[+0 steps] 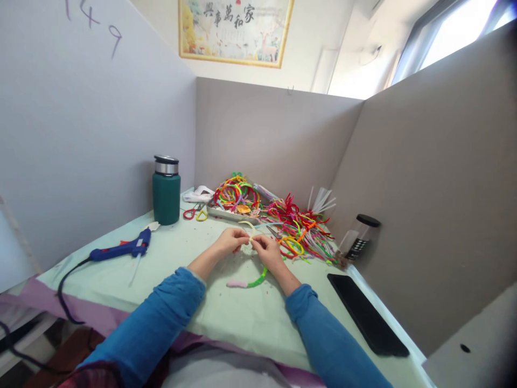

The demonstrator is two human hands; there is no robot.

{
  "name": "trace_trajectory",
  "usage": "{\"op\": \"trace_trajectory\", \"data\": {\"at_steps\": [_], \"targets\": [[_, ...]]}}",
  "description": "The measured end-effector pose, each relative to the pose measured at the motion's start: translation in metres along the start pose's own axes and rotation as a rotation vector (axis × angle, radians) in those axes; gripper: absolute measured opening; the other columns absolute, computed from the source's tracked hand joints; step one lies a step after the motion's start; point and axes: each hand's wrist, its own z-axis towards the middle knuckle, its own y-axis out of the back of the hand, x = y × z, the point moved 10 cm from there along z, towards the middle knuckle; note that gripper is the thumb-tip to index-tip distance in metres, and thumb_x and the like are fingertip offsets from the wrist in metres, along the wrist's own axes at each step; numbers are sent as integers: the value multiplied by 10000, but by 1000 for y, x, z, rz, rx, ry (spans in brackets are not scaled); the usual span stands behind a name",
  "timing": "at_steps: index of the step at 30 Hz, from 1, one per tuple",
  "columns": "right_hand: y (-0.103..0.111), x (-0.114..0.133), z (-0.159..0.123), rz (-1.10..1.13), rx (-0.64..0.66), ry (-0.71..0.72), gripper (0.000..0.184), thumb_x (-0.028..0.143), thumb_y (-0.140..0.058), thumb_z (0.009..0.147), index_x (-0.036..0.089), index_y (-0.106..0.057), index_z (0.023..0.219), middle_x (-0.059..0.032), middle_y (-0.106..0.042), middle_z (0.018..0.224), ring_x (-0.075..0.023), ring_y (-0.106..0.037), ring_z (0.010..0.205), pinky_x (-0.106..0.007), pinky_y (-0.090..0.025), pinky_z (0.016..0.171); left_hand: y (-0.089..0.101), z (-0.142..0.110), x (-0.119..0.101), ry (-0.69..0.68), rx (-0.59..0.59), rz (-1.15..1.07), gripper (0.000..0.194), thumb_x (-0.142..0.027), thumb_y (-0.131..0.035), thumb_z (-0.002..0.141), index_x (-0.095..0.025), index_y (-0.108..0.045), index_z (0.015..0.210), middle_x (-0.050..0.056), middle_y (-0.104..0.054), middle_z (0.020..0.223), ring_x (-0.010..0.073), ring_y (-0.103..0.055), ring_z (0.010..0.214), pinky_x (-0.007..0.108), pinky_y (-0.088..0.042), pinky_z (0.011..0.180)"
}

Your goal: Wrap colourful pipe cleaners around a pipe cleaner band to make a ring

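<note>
Strip (253, 228) in hands (230, 240) before "家和萬事興" poster (236, 35)

Boxed in by grey partitions (270, 129), up now to a gold-framed picture (238, 35) on the pale wall (310, 40), over to a bright window (456, 37) high right, down to a pale-green worktop (230, 315).

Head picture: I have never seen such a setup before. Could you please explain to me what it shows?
No machine here: one person works with bare hands, and the single picture comes from a camera on their head, looking forward and down. The left hand and right hand pinch a pale strip. A green-and-pink strip shows below; I cannot tell whether they join. On the pale table are a glue gun and, farther back, a bottle, a tray of colourful rings and a pile of strips.
</note>
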Motion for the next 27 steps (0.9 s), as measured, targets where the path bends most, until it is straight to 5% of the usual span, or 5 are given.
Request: {"op": "trace_trajectory", "data": {"at_steps": [6,12,21,27], "targets": [[-1,7,-1,-43,11,28,177,297,-550,807,174,-670,764,-21,-627,644,-152,-538,597,-262,-395,583,2,4,9,29,-43,183,365,-482,-653,673,-119,-626,699,-17,-573,541,56,-406,376,203,-299,397],[-8,11,-3,-59,67,25,190,328,-573,802,173,-671,751,-16,-620,633,-139,-507,576,-247,-371,559,3,-4,15,178,-84,22,138,-264,-587,679,-131,-572,647,-4,-589,557,62,-387,345,216,-306,373],[-21,-17,-3,178,194,-234,249,404,-566,773,167,-630,733,20,-549,523,-95,-386,416,-230,-287,430,6,-11,16,249,-106,-4,108,-226,-572,679,-119,-575,667,16,-594,580,58,-368,338,217,-283,362],[-19,-27,-4,232,162,-309,219,385,-589,731,168,-616,728,41,-514,482,-83,-362,392,-220,-251,406,15,-5,-2,57,-128,118,365,-100,-482,641,-111,-645,968,-30,-541,524,82,-430,393,198,-352,420]]}}
